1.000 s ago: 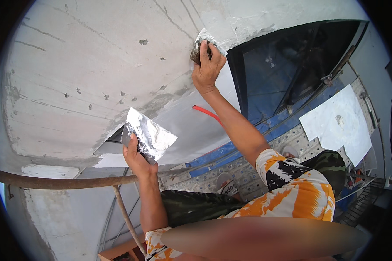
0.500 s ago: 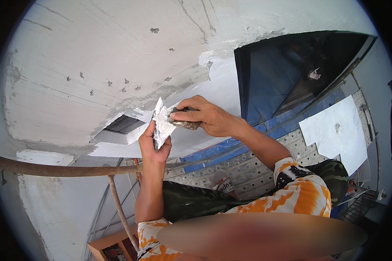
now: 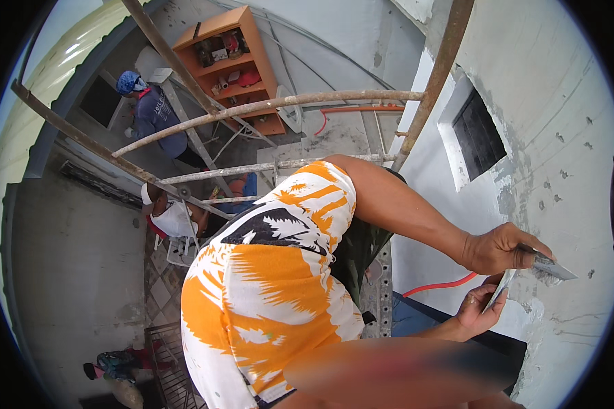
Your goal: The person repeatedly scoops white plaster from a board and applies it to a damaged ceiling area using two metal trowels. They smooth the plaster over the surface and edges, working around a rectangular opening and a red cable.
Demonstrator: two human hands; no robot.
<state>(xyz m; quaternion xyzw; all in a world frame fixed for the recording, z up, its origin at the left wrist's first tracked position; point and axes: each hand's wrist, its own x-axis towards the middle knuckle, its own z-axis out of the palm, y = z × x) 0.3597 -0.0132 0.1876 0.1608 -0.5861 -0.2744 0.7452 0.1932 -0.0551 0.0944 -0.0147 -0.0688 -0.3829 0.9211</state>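
Note:
My left hand (image 3: 494,251), the upper one, is closed on a metal putty knife (image 3: 554,267), thumb along it. The blade lies against the patchy grey wall (image 3: 552,225), with white putty (image 3: 543,277) under its edge. Just below, my right hand (image 3: 472,312) grips a second putty knife (image 3: 498,290), seen nearly edge-on, its handle mostly hidden by the fingers. The two tools are close together; whether they touch, I cannot tell.
Rusty scaffold pipes (image 3: 266,102) cross behind me. A perforated walkway (image 3: 375,300) runs beside the wall, near a red hose (image 3: 440,285). An orange shelf unit (image 3: 215,65) and several people, one in a blue cap (image 3: 131,82), are below. A small window opening (image 3: 479,133) breaks the wall.
The view has swung round, so the wall is now at the right. The putty-loaded blade was held up between my hands; now my left hand's blade is against the wall.

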